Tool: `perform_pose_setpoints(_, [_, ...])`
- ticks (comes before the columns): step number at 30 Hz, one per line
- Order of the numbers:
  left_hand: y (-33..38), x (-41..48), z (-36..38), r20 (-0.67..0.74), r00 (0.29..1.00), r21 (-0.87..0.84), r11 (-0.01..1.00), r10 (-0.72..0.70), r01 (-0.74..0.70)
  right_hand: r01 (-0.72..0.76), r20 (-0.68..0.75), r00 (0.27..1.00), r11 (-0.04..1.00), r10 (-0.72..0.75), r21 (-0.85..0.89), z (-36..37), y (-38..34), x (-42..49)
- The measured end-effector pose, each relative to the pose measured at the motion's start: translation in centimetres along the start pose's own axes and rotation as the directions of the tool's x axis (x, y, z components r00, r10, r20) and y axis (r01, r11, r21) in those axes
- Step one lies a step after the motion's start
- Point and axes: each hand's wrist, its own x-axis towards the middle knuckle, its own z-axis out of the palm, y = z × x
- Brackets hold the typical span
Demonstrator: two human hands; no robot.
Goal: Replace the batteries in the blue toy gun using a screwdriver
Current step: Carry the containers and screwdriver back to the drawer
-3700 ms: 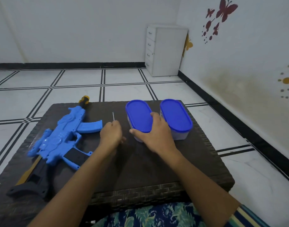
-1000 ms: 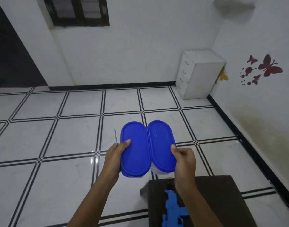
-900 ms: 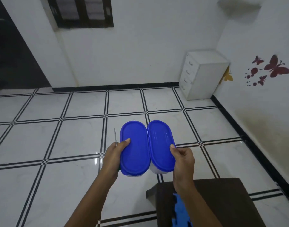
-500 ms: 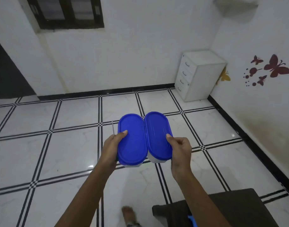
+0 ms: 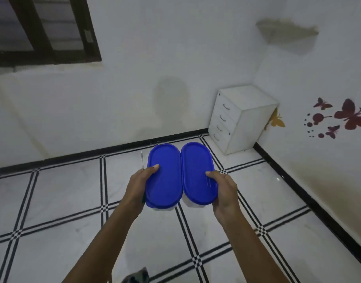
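**Two lidded boxes held side by side, screwdriver in the left hand**

Both arms reach up from the bottom of the frame to its middle, where two oval boxes with blue lids are held above the floor. The left box point(image 5: 164, 176) and the right box point(image 5: 198, 172) sit long side to long side, lids touching along the centre line. A pale strip of each body shows under the near ends of the lids.

The left hand point(image 5: 139, 186) grips the left box at its outer edge. Its thumb lies flat on the lid and its fingers curl underneath, out of sight. The same hand holds the screwdriver point(image 5: 142, 160). The thin metal shaft stands upright from the fist, just beside the left rim of the lid, and a dark bit of handle shows below the hand.

The right hand point(image 5: 224, 190) clasps the right box the same way, thumb on the lid and fingers wrapped under the outer edge.

Behind them is a white tiled floor point(image 5: 59, 193) with black double lines. A white drawer unit point(image 5: 243, 119) stands in the corner, right of centre. A dark-framed window point(image 5: 42, 29) fills the upper left, and butterfly stickers point(image 5: 351, 117) mark the wall at the right edge. A small dark shape point(image 5: 136, 277) at the bottom edge is too cropped to identify.
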Motion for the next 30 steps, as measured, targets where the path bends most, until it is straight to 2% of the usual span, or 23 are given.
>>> perform_pose_setpoints(2, [1.9,2.9,0.4,0.017,1.000,0.012,1.000,-0.005,0.005,-0.027,0.016,1.000,1.000,0.027,0.003,1.9,-0.9,2.5])
perform_pose_setpoints(3, [5.1,13.2,0.4,0.032,0.999,0.021,1.000,-0.016,0.016,-0.029,-0.002,1.000,0.999,0.029,0.013,6.5,-0.6,11.6])
perform_pose_setpoints(6, [7.3,17.0,1.0,0.098,0.995,0.077,0.997,-0.003,-0.005,-0.053,0.042,0.998,0.998,0.053,0.019,8.5,-1.7,14.6])
perform_pose_setpoints(10, [13.0,29.0,2.8,0.201,0.978,0.149,0.988,-0.063,0.032,-0.064,-0.028,0.997,0.991,0.067,0.114,13.8,-3.2,24.8])
perform_pose_setpoints(14, [19.0,39.7,7.2,0.321,0.942,0.213,0.977,-0.092,0.023,-0.062,-0.050,0.996,0.977,0.074,0.206,17.5,-7.1,33.7])
perform_pose_setpoints(18, [22.3,50.3,12.7,0.410,0.901,0.282,0.959,-0.140,0.020,-0.133,-0.037,0.988,0.951,0.149,0.279,18.9,-10.9,42.7])
perform_pose_setpoints(24, [25.7,66.4,20.9,0.454,0.862,0.336,0.939,-0.224,0.067,-0.169,-0.077,0.977,0.940,0.200,0.295,21.1,-15.6,58.5])
perform_pose_setpoints(30, [29.6,78.8,28.3,0.490,0.817,0.383,0.917,-0.304,0.111,-0.169,-0.135,0.964,0.923,0.227,0.345,23.7,-20.6,71.3])
